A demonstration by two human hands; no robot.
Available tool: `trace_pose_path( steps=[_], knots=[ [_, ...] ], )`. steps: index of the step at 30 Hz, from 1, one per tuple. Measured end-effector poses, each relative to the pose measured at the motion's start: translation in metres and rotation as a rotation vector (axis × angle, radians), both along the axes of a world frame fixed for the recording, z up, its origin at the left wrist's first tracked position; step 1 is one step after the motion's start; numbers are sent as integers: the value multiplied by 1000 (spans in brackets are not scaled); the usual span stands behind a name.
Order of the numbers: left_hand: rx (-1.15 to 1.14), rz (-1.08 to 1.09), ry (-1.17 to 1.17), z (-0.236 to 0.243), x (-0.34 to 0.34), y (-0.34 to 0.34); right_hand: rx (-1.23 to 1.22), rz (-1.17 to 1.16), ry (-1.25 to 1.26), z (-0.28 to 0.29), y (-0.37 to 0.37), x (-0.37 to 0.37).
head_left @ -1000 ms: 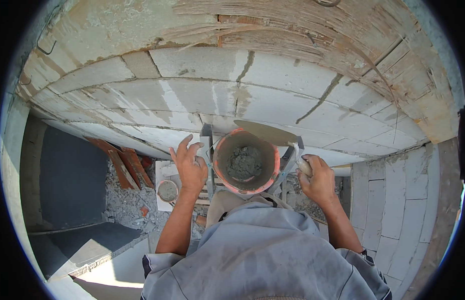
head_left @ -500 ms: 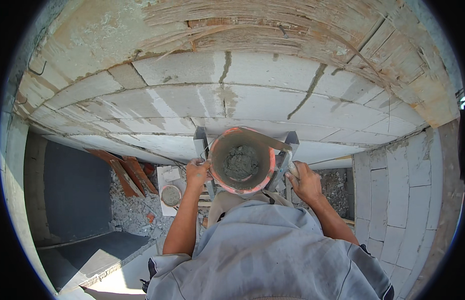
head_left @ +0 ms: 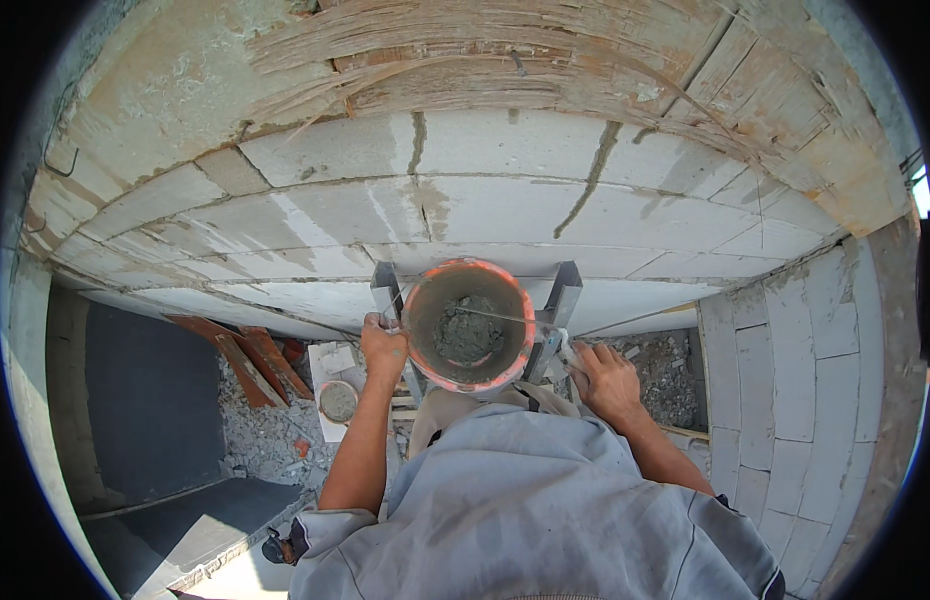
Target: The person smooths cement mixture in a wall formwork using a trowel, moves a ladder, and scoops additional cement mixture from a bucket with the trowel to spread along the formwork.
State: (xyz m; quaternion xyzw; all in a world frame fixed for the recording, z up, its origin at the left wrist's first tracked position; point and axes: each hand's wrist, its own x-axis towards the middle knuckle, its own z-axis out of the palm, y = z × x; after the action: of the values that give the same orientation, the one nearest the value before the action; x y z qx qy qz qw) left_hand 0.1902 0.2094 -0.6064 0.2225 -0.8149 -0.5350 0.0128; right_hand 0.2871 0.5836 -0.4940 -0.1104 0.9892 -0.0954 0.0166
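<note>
Directly in front of me stands a bucket [head_left: 415, 350] with an orange rim and grey, wet mortar [head_left: 469, 330] in its bottom. My left hand [head_left: 384, 345] is closed at the bucket's left edge; the exact spot its fingers grip is partly hidden. To the right of the bucket, my right hand [head_left: 605, 378] is wrapped round the pale handle of a trowel [head_left: 505, 317]. The blade reaches left over the bucket's opening and shows nearly edge-on, as a thin line. Its tip lies over the mortar; whether it touches, I cannot tell.
Metal uprights [head_left: 564, 292] flank the bucket. Ahead is a pale block wall [head_left: 505, 215] below rough wooden boards [head_left: 435, 85]. Below left lie rubble [head_left: 260, 435], brown planks [head_left: 250, 365] and a small container of grey material [head_left: 337, 402]. Another block wall [head_left: 785, 390] stands right.
The trowel has come down from the bucket's upper right rim to over the mortar, its blade turned from broadside to edge-on. My left hand stays at the bucket's edge. The view has shifted slightly.
</note>
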Motion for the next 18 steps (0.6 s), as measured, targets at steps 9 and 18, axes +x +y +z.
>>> trace_pose_path(
  steps=[9,18],
  knots=[
    [601,-162,-303,14,13,-2,-279,-107,44,2,-17,-9],
    [835,54,-180,106,84,-19,-695,-91,731,208,-23,-68]
  ],
)
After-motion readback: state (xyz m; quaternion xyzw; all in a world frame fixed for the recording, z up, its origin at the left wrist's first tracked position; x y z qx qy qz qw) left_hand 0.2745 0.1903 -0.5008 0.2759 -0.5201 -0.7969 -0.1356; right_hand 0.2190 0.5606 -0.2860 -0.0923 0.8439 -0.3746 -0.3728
